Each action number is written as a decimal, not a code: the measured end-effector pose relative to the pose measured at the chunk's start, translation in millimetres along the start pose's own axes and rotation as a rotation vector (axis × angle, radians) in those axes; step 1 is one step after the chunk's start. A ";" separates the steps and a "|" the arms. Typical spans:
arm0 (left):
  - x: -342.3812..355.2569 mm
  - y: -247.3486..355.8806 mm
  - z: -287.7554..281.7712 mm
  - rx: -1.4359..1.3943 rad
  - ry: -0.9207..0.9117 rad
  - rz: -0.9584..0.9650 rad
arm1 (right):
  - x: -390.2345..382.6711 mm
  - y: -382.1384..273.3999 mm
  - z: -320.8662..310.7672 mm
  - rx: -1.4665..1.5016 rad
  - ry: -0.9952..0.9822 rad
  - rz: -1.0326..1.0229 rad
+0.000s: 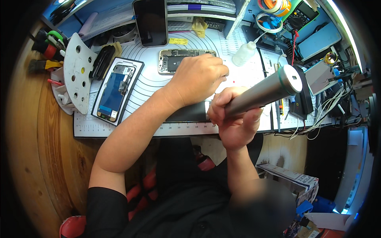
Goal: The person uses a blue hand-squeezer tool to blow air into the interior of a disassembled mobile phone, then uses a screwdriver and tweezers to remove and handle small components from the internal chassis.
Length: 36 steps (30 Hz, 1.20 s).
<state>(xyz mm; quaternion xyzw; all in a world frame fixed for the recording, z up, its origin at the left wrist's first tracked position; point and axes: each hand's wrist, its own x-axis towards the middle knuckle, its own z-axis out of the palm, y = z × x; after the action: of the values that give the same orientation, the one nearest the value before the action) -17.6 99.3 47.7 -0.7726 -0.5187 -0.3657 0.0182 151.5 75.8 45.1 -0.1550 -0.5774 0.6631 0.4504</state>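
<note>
Two bare hands over white-topped table (149, 85). Right hand (236, 121): fingers wrapped around grey metal cylindrical tool (258, 95), white end cap toward table's right edge. Left hand (200, 75): fingers curled above opened silver-framed phone (168, 63) toward back edge; cannot tell whether they pinch anything. Flat black rectangular panel (184, 114) by front edge; blue phone display (112, 97) near left edge.

The shirt (190, 212) is black and short-sleeved, with soft folds across the front; toward the right shoulder its outline is blurred. The left sleeve (107, 206) ends in an even hem above the elbow. The left forearm (139, 123) and right forearm (240, 168) are bare, as are the left hand (200, 75) and right hand (237, 129). The trousers (174, 156) are likewise black.
</note>
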 end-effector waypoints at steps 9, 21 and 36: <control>-1.8 -4.1 -1.1 0.010 0.012 0.003 | 1.8 -1.0 0.8 -0.046 -0.015 0.004; -1.7 -5.3 0.2 -0.014 0.039 -0.010 | 2.5 -1.1 0.8 -0.007 -0.038 -0.001; -3.6 -5.0 0.5 0.006 -0.010 -0.033 | 0.6 2.4 -1.3 0.031 -0.002 -0.050</control>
<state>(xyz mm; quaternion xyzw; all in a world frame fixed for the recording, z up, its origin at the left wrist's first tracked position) -22.1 98.9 43.4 -0.7656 -0.5326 -0.3606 0.0118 151.1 77.3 42.7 -0.1327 -0.5711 0.6606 0.4688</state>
